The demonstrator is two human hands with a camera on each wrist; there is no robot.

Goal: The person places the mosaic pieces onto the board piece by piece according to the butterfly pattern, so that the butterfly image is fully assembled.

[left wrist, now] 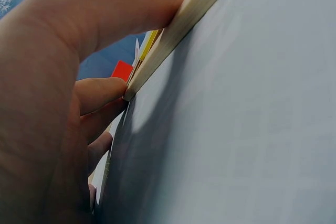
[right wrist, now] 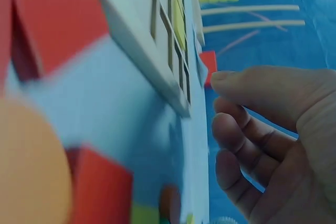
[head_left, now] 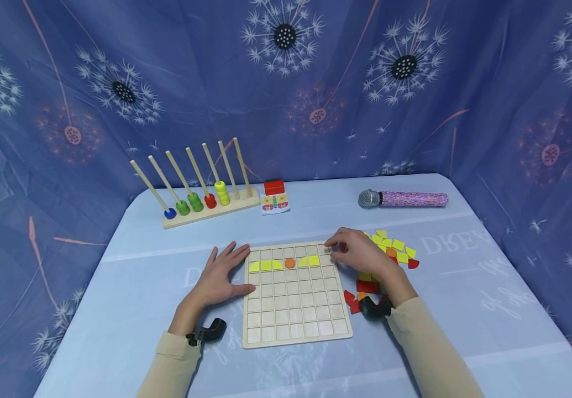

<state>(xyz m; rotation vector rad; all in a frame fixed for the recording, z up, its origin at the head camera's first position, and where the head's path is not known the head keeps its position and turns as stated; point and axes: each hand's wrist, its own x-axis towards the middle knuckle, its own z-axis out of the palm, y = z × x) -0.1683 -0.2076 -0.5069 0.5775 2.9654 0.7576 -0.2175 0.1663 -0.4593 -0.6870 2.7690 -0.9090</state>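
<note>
A square wooden grid board (head_left: 293, 316) lies on the table. Along one upper row sit yellow quarter pieces, yellow squares (head_left: 314, 261) and an orange disc (head_left: 289, 263). With spread, mostly straight fingers, my left hand (head_left: 218, 279) touches the board's left edge; the left wrist view shows thumb (left wrist: 152, 6) and forefinger against the frame (left wrist: 181, 27). Over the board's upper right corner hovers my right hand (head_left: 357, 251). Its thumb (right wrist: 257, 85) and loosely bent fingers (right wrist: 229, 129) stand slightly apart, and I see no piece between them.
Loose yellow, red and orange pieces (head_left: 398, 245) lie right of the board, some below my right wrist. At the back stand a bead rack (head_left: 211, 210), a red block (head_left: 274, 188) with a pattern card (head_left: 274, 204), and a glittery microphone (head_left: 410, 199). A curtain hangs behind.
</note>
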